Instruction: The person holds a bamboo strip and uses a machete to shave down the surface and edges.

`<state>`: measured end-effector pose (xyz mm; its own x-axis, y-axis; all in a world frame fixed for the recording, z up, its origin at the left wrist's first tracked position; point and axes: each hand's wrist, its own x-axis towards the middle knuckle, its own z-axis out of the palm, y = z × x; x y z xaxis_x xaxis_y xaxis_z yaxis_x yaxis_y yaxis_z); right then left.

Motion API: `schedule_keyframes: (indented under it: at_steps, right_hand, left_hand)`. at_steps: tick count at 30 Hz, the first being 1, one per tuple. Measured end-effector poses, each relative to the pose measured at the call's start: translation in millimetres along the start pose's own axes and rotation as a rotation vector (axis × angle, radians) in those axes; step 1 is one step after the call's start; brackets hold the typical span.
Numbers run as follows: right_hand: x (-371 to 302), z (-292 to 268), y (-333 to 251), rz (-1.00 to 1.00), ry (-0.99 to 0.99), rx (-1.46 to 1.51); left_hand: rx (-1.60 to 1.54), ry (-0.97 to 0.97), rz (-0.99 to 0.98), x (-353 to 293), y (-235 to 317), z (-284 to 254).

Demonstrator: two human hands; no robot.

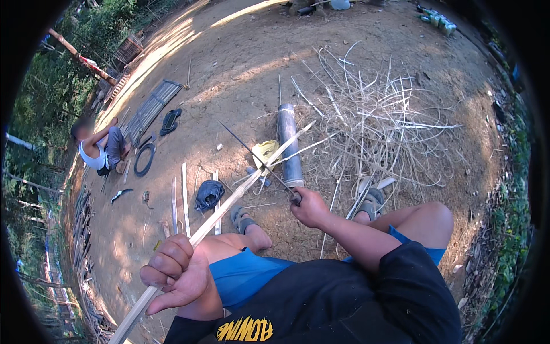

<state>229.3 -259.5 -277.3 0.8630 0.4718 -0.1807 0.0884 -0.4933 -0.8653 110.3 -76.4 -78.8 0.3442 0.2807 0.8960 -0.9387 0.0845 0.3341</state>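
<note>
As the left hand clasps a pale wooden strip, a knife in the right hand lies across it.

Far left, another person sits on the ground; nearer, the left hand has its fingers curled round the strip's lower part, thumb laid along it. Past a black plastic bag, the strip slants up and right in front of the seated body, crossing the blade near a yellow cloth and reaching over a dark log. The strip looks light, springy and fairly stiff lengthwise, probably splintery at its edges, so I'd hold it low, well clear of the blade. The right hand is wrapped round the knife's handle; beyond lies a tangle of shavings.
</note>
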Motion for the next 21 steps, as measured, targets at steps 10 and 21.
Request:
schedule_keyframes:
  at_steps: [10,21]
  right_hand:
    - [-1,-4,12,0.038,0.071,-0.013]
    - [30,-7,41,0.003,0.101,-0.040]
  left_hand:
    - [0.079,-0.002,0.021,5,0,2]
    - [0.123,0.057,0.019,16,-9,2]
